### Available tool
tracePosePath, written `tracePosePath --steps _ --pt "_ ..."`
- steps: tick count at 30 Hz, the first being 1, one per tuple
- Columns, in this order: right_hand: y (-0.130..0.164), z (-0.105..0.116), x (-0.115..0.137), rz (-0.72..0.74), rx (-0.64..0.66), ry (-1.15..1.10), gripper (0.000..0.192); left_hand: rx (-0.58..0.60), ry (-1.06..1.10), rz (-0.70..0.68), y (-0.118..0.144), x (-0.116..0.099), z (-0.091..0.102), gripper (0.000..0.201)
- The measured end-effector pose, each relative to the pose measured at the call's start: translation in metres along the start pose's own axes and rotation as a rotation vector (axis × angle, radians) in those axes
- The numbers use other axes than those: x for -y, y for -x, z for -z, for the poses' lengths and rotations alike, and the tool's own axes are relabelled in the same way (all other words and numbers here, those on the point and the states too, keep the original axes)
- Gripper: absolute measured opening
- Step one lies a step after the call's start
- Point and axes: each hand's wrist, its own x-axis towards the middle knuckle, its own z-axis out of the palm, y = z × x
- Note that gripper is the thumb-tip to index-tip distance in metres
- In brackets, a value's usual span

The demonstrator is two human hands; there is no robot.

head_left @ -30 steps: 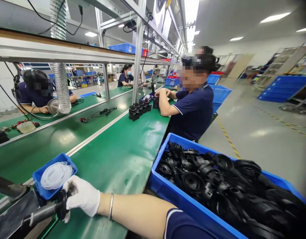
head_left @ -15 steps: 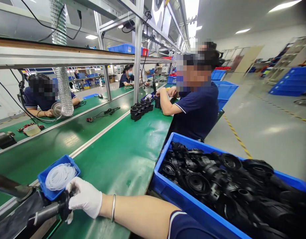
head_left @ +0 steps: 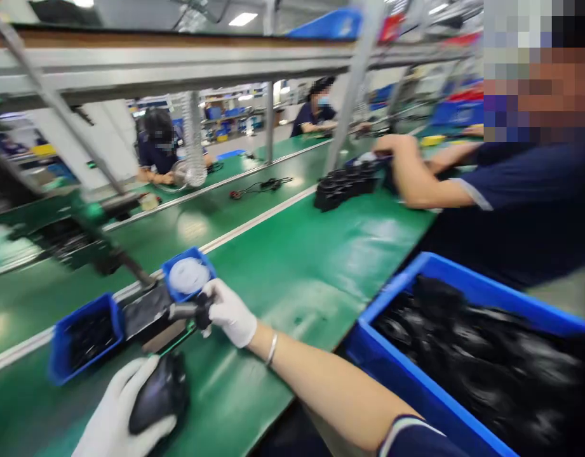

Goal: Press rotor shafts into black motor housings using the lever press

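Left hand (head_left: 118, 416) grips a black part (head_left: 159, 393); right hand (head_left: 230, 312) (blurred) seemingly clasps a black knob (head_left: 204, 311).

I see a long green desk (head_left: 282, 266), metal shelf frame (head_left: 178, 60) overhead, ceiling light (head_left: 243, 19) on.

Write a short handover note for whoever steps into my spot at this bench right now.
Left hand: gloved, closed around a black part low over the green bench.
Right hand: gloved, gripping a black piece on the end of the fixture rod.
Small blue tray of white rings sits just behind it; big blue bin of black parts on the right.
Done or left: cannot tell from this view.
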Motion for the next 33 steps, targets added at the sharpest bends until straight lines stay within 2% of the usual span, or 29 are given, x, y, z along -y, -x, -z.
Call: tracePosePath --steps 1,3,5,7,9,11,14,16,18,20,23,26,31,33 --pt "0.002 -0.002 0.002 -0.007 0.005 -0.015 0.044 0.017 0.033 0.019 0.004 0.004 0.000 0.060" --pt "0.003 -0.005 0.005 -0.021 0.020 -0.037 0.039 0.059 0.253 0.053 0.010 0.009 -0.003 0.064" --pt "0.003 -0.009 0.007 -0.035 0.038 -0.041 0.036 0.053 0.430 0.079 0.011 0.011 -0.006 0.069" --pt "0.005 -0.013 0.010 -0.046 0.052 -0.028 0.035 0.029 0.474 0.080 0.010 0.008 -0.004 0.070" --pt "0.008 -0.017 0.011 -0.051 0.060 -0.003 0.036 0.022 0.377 0.028 0.008 0.000 0.004 0.063" --pt "0.010 -0.019 0.010 -0.047 0.064 0.024 0.039 0.065 0.181 -0.074 0.005 -0.012 0.015 0.053" --pt "0.010 -0.018 0.008 -0.022 0.064 0.066 0.042 0.222 -0.192 -0.232 -0.001 -0.033 0.026 0.030" --pt "0.010 -0.017 0.005 0.002 0.062 0.097 0.042 0.294 -0.382 -0.289 -0.005 -0.046 0.026 0.015" --pt "0.009 -0.017 0.004 0.024 0.058 0.130 0.042 0.327 -0.479 -0.294 -0.007 -0.055 0.023 0.010" --pt "0.009 -0.018 0.005 0.045 0.049 0.161 0.041 0.341 -0.514 -0.269 -0.007 -0.058 0.020 0.013" --pt "0.010 -0.021 0.014 0.082 0.029 0.207 0.040 0.326 -0.480 -0.257 -0.004 -0.053 0.021 0.016" --pt "0.016 -0.028 0.030 0.125 0.021 0.235 0.041 0.199 -0.179 -0.225 0.003 -0.037 0.026 0.015" --pt "0.045 -0.042 0.040 0.238 0.021 0.435 0.038 -0.281 0.748 0.002 0.019 -0.016 0.022 0.023" --pt "0.059 -0.044 0.035 0.219 0.046 0.513 0.036 -0.389 1.065 0.051 0.021 -0.016 0.016 0.026"
